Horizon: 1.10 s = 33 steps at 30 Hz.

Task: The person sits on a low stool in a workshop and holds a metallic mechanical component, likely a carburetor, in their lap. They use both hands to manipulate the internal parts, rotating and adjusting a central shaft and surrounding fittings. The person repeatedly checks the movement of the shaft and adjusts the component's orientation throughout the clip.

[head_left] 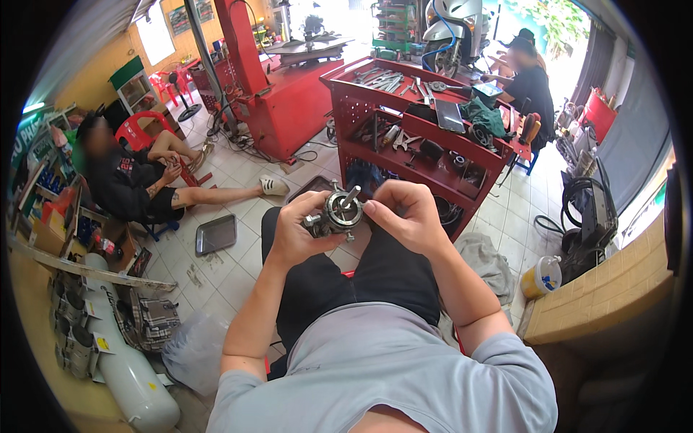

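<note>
Metal part (342,212) rests in the left hand (294,231) (ring upward).

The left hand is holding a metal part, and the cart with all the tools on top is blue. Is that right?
Not quite: the cart is red, not blue, as the head view shows. The left hand is indeed holding a metal part, and there are tools on top of the cart.

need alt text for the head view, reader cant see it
A seated person holds a round metal part in the left hand, with the right hand at its right edge. A red tool cart with wrenches on top stands ahead, and another person in black sits off to the left.
</note>
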Tool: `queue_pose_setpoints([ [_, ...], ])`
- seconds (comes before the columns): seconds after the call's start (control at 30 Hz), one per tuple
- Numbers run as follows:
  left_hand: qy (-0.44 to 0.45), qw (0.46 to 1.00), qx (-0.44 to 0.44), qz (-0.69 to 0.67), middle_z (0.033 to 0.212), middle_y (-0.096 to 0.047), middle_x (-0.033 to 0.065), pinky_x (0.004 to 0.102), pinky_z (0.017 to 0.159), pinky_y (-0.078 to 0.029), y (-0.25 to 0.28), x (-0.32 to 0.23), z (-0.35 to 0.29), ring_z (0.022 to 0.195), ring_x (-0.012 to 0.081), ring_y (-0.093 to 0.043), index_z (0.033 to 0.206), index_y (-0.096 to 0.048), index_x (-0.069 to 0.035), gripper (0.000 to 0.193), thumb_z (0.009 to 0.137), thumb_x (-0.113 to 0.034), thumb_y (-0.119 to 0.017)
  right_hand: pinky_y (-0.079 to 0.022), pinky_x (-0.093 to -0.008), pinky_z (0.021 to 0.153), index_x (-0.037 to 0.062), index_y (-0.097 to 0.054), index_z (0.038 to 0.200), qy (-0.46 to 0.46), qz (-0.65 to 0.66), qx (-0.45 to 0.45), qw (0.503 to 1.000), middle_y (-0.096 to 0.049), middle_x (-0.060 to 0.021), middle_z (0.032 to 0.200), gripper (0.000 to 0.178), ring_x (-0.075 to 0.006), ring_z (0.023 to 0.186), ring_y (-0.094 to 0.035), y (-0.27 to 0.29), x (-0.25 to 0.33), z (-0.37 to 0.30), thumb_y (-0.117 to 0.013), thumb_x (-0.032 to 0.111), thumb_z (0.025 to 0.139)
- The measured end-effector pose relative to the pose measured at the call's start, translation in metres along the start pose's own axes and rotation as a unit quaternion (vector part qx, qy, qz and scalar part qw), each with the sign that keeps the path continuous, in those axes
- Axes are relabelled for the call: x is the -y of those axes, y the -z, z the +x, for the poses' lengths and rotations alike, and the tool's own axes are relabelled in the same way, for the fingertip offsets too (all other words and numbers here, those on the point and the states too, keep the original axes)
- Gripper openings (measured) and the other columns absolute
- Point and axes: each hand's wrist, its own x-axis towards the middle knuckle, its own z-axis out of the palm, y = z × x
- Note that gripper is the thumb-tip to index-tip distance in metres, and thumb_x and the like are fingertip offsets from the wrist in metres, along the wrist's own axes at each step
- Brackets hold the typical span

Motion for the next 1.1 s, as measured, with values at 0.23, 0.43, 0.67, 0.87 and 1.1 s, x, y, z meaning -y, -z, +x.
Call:
queue_pose_setpoints([
  [0.23, -0.042, 0.996, -0.007, 0.076, 0.097, -0.069, 0.0081, 0.0308, 0.078, -0.054, 0.0, -0.004, 0.001, 0.085, 0.0177, -0.066, 0.113, -0.068, 0.001, 0.058, 0.06, -0.007, -0.09, -0.032, -0.0246, 0.044, 0.0009, -0.064, 0.084, 0.016, -0.059, 0.008, 0.998, -0.05, 0.001, 0.053, 0.019, -0.0026, 0.049, -0.041, -0.009, 0.004, 0.003, -0.075, 0.017, 0.087],
  [0.43, -0.074, 0.995, -0.018, 0.067, 0.101, -0.069, 0.0123, 0.0323, 0.08, -0.054, -0.006, -0.002, 0.005, 0.089, 0.0222, -0.068, 0.117, -0.066, 0.005, 0.063, 0.06, -0.007, -0.09, -0.038, -0.0243, 0.049, 0.0046, -0.061, 0.111, 0.165, -0.016, -0.052, 0.985, -0.062, -0.0009, 0.073, 0.035, -0.0055, 0.052, -0.044, -0.016, 0.003, 0.007, -0.076, 0.011, 0.081],
  [0.67, -0.101, 0.987, 0.01, 0.122, 0.1, -0.069, 0.0133, 0.0379, 0.082, -0.053, -0.004, 0.004, 0.004, 0.091, 0.0284, -0.067, 0.116, -0.067, 0.003, 0.063, 0.059, -0.01, -0.089, -0.044, -0.0272, 0.05, 0.0057, -0.06, 0.123, 0.109, -0.144, -0.013, 0.984, -0.069, -0.007, 0.089, 0.043, -0.0125, 0.053, -0.053, -0.008, 0.007, 0.003, -0.071, 0.006, 0.082],
  [0.87, -0.171, 0.97, 0.019, 0.171, 0.1, -0.069, 0.0122, 0.0421, 0.082, -0.051, -0.009, 0.007, 0.004, 0.09, 0.0305, -0.066, 0.112, -0.067, -0.001, 0.062, 0.056, -0.012, -0.09, -0.048, -0.0314, 0.055, 0.0048, -0.062, 0.119, 0.204, -0.216, -0.034, 0.954, -0.068, -0.01, 0.086, 0.033, -0.02, 0.06, -0.062, -0.009, 0.002, 0.007, -0.063, -0.001, 0.087],
  [1.1, -0.158, 0.965, 0.011, 0.208, 0.101, -0.068, 0.0108, 0.0423, 0.083, -0.051, -0.003, 0.005, 0.003, 0.09, 0.0298, -0.065, 0.113, -0.067, -0.001, 0.062, 0.057, -0.014, -0.09, -0.053, -0.0385, 0.061, 0.0066, -0.058, 0.12, 0.223, -0.254, -0.049, 0.94, -0.069, -0.012, 0.094, 0.037, -0.0311, 0.075, -0.069, -0.013, -0.005, 0.007, -0.062, 0.0, 0.084],
])
